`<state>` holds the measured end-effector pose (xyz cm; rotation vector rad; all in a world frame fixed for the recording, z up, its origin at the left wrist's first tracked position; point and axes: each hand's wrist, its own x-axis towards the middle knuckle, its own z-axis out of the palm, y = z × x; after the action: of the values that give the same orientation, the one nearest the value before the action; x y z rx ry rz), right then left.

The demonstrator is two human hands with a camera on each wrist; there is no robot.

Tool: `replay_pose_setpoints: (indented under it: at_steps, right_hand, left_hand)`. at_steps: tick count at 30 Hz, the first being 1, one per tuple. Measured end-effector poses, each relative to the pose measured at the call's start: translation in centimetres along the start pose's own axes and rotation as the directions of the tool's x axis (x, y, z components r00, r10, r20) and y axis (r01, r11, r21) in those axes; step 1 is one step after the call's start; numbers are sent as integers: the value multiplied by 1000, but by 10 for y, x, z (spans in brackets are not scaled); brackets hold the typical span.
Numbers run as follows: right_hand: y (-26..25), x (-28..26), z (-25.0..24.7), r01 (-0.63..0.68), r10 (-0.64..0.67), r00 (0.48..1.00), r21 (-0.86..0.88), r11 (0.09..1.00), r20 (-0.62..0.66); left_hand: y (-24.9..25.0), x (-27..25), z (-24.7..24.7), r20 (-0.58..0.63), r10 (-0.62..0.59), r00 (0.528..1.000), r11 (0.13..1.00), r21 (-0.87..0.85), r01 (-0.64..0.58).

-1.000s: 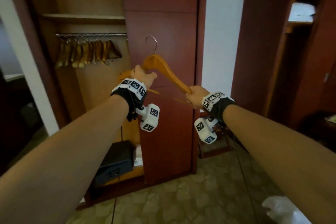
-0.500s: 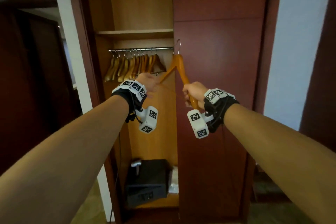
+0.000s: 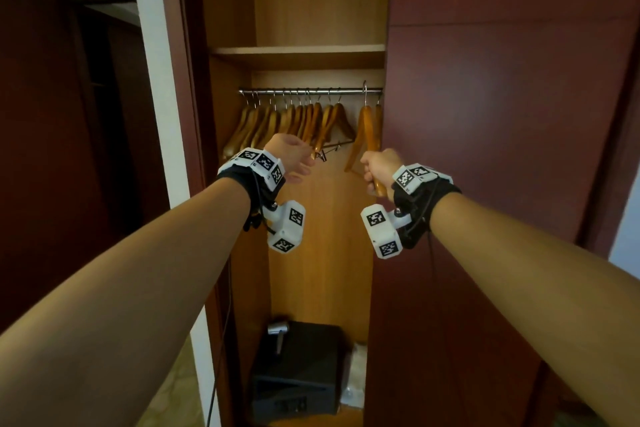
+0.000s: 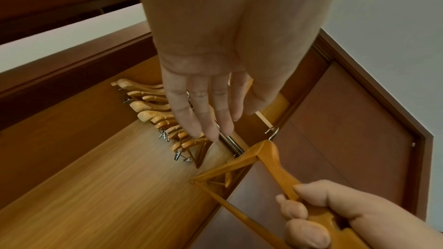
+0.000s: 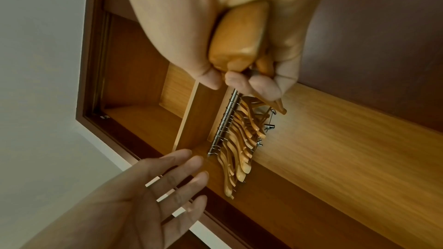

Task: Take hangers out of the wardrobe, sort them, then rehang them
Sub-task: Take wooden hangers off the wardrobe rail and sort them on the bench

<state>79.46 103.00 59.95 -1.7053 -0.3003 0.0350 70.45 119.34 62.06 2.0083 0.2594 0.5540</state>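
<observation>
Gripping one arm end of a wooden hanger [image 3: 363, 135], the right hand [image 3: 379, 168] has its fingers and thumb curled tight round the wood, the blunt end of the arm poking out past the palm in the right wrist view. The hanger's metal hook [image 3: 364, 90] is up at the rail [image 3: 311, 91], at about 1 o'clock from the hand; whether the hook is seated over the rail or just short of it I cannot tell from the head view. The left hand [image 3: 292, 158] holds nothing, its fingers straight and spread, held in the air in front of the row of hung hangers [image 3: 287, 125] at 11 o'clock from the held one.

Judging by its look, the held hanger is stiff, light varnished wood: it should not flex, yet the smooth finish may slip in a loose hold. Held by one arm end, it probably wants to swing about the hook, so a firm wrap is sensible; taking it nearer the neck, just under the hook, would likely give finer control in steering it onto the rail. Several of the hung hangers carry metal clips [image 4: 178, 155] on their lower bars, which could snag a neighbour. A dark safe [image 3: 298, 371] sits at 6 o'clock on the wardrobe [image 3: 485, 114] floor.
</observation>
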Motion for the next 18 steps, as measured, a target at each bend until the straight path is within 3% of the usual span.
replay_pose_setpoints:
  at_steps: [18]
  right_hand:
    - [-10, 190, 104, -53, 57, 982, 29, 998, -182]
  left_hand:
    - [-70, 235, -25, 119, 95, 988, 995, -23, -92]
